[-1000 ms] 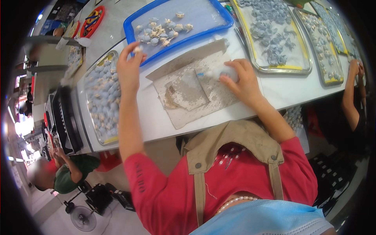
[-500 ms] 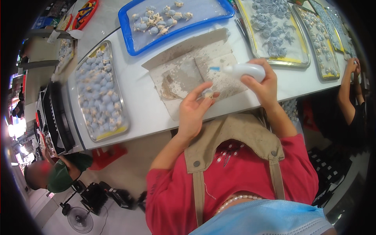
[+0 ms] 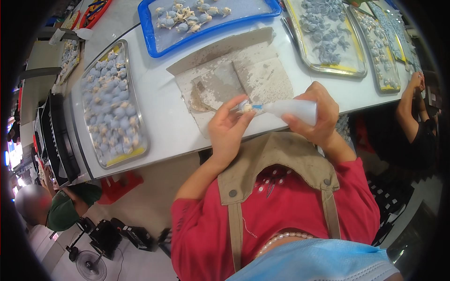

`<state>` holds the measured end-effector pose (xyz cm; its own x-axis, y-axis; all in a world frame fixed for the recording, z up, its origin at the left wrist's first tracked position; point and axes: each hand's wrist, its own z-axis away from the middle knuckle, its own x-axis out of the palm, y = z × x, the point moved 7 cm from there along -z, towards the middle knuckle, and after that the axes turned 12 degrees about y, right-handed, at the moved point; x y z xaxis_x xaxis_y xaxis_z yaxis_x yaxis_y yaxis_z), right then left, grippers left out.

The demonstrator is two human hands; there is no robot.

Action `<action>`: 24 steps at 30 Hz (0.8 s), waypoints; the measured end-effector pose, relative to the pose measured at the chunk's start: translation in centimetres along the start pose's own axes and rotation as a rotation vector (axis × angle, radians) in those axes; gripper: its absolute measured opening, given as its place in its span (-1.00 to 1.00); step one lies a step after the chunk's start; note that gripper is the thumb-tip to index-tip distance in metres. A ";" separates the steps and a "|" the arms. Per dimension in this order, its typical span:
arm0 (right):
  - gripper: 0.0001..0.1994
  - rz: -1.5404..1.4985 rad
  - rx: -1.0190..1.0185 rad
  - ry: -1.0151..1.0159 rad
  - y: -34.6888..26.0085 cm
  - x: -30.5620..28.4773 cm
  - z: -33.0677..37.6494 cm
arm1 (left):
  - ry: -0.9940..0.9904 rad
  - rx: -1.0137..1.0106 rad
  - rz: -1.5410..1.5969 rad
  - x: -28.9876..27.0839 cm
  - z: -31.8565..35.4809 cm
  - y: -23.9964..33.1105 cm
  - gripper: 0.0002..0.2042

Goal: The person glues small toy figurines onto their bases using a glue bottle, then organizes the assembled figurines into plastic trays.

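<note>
Between the thumb and fingers of my left hand [image 3: 226, 133] is a small cream and grey-blue figurine [image 3: 246, 107], partly hidden by the fingertips. My right hand [image 3: 323, 114] is wrapped round a white squeeze bottle [image 3: 298, 112], which lies nearly level. Its thin blue nozzle tip [image 3: 257, 107] points left and meets the figurine, or is very close to it; I cannot tell if they touch. Both hands are above the near edge of a stained, folded piece of cardboard [image 3: 269, 77] on the white table.
To the left, a metal tray [image 3: 145, 140] holds many grey-blue and cream pieces. A blue tray [image 3: 154, 50] with similar figurines stands beyond the cardboard. Another metal tray [image 3: 361, 70], at the right, bears grey-blue parts. Other people sit at both sides; a fan [image 3: 90, 265] stands lower left.
The bottle has swung from tilted to nearly level and come down and left, bringing its nozzle to the figurine. My left hand has shifted slightly left. The view has moved slightly.
</note>
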<state>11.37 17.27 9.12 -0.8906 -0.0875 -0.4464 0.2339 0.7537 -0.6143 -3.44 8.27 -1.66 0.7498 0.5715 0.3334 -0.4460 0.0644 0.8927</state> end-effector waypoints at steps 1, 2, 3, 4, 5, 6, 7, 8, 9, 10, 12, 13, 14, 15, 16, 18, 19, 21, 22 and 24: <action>-0.68 0.020 -0.021 -0.017 -0.3 0.2 -0.1 | 0.000 -0.001 0.001 0.0 0.0 0.1 -0.64; -0.68 0.021 -0.021 -0.018 -0.4 0.3 -0.1 | 0.002 -0.010 -0.005 0.0 0.1 0.1 -0.63; -0.68 0.019 -0.028 -0.021 -0.5 0.4 -0.1 | 0.006 -0.019 -0.013 0.0 0.2 0.1 -0.63; -0.68 0.018 -0.035 -0.024 -0.6 0.6 -0.1 | 0.007 -0.020 -0.013 0.0 0.2 0.1 -0.63; -0.68 0.018 -0.034 -0.024 -0.6 0.6 -0.1 | 0.007 -0.016 -0.007 0.0 0.2 0.1 -0.63; -0.69 0.015 -0.036 -0.031 -0.6 0.7 -0.1 | 0.008 -0.011 -0.002 0.0 0.2 0.2 -0.63; -0.69 0.012 -0.037 -0.037 -0.6 0.8 -0.1 | 0.009 -0.012 -0.003 -0.1 0.2 0.2 -0.63; -0.69 0.011 -0.036 -0.036 -0.5 0.8 -0.2 | -0.001 -0.005 -0.002 0.0 0.2 0.2 -0.63; -0.69 0.010 -0.042 -0.027 -0.4 0.8 -0.3 | -0.010 0.001 -0.001 0.1 0.2 0.3 -0.63; -0.69 0.008 -0.047 -0.017 -0.4 0.8 -0.3 | -0.011 0.001 -0.003 0.1 0.2 0.3 -0.63; -0.69 -0.003 -0.016 -0.011 -0.1 0.6 -0.1 | -0.006 -0.012 0.017 0.2 0.2 0.2 -0.66; -0.69 -0.014 0.014 -0.006 0.2 0.4 -0.1 | -0.009 -0.012 0.014 0.3 0.2 0.2 -0.66; -0.69 -0.013 0.016 -0.003 0.3 0.3 0.0 | -0.007 -0.005 0.019 0.3 0.1 0.3 -0.66; -0.69 -0.027 0.048 0.016 0.6 0.1 0.1 | -0.002 0.004 0.022 0.3 0.1 0.3 -0.67; -0.69 -0.040 0.079 0.036 0.9 -0.1 0.2 | -0.001 0.004 0.018 0.2 0.0 0.2 -0.67; -0.69 -0.038 0.086 0.030 1.2 -0.1 0.3 | 0.015 -0.094 0.086 0.2 -0.2 -0.4 -0.68; -0.69 -0.033 0.091 0.021 1.4 -0.1 0.3 | 0.010 -0.097 0.083 0.3 -0.2 -0.5 -0.68; -0.69 -0.032 0.087 0.022 1.5 -0.2 0.3 | 0.016 -0.120 0.087 0.4 -0.2 -0.6 -0.67; -0.69 -0.034 0.080 0.018 1.4 -0.2 0.2 | 0.013 -0.121 0.084 0.5 -0.2 -0.5 -0.67; -0.70 -0.030 0.073 0.019 1.4 -0.2 0.1 | 0.011 -0.135 0.096 0.7 -0.2 -0.5 -0.68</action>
<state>11.87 18.30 8.30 -0.9045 -0.0964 -0.4155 0.2346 0.7011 -0.6734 -2.76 8.78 -1.90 0.6954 0.5893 0.4113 -0.5775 0.1176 0.8079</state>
